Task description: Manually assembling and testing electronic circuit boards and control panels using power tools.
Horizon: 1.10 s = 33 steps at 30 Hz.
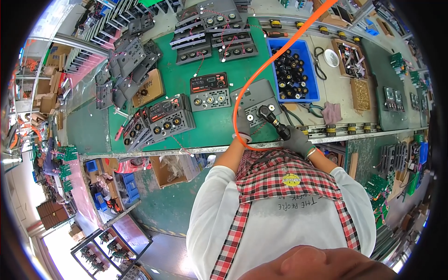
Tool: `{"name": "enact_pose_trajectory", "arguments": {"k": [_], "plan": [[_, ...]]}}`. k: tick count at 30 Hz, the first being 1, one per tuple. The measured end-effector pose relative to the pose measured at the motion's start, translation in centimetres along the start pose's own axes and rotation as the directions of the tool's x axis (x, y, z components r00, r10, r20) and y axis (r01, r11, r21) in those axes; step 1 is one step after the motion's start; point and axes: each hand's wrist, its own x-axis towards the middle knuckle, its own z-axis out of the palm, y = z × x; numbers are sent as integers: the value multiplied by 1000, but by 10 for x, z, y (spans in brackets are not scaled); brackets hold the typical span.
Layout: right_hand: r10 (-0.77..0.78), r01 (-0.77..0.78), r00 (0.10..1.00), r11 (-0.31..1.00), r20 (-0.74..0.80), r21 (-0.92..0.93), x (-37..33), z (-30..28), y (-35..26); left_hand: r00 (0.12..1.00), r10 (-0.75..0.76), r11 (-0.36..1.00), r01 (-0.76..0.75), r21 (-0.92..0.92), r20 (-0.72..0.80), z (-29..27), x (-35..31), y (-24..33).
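My right hand [296, 140], in a grey glove, is closed around a black air ratchet wrench [275, 122]. The round head of the tool rests over a fitting on a grey plastic panel [261, 91]. At that panel's left edge is my gloved left hand [242, 125], which appears to grip it; the hose partly covers the fingers. An orange air hose [237, 100] loops in front of the left hand and runs toward the right one. To the left lie a finished-looking panel [210, 91] with a black-and-red face and a stack of similar panels [170, 122].
A blue bin [310, 70] of black knob-like parts stands behind the panel, with pliers [311, 108] and a pink cloth [332, 113] near it. Grey housings [191, 49] with red wires are piled at the back. A screwdriver [120, 132] lies at left.
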Motion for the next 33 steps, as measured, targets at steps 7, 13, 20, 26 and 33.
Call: {"name": "enact_pose_trajectory", "arguments": {"k": [7,13,20,26,33], "plan": [[-12,12,1000,1000,26,0,-3,-7,-5,998,-3,987,13,-158,67,-4,-2,12],[-52,53,997,998,61,-25,-2,1,-14,998,34,999,-35,6,61,-3,12,-4],[-2,18,994,990,113,-141,3,-2,-35,991,-18,865,82,-495,133,7,41,-59],[-62,69,995,992,72,-109,9,4,-15,941,35,903,114,-415,337,2,29,-34],[-75,90,988,990,137,-109,10,3,-26,982,76,930,-8,-368,171,4,66,-97]]}}
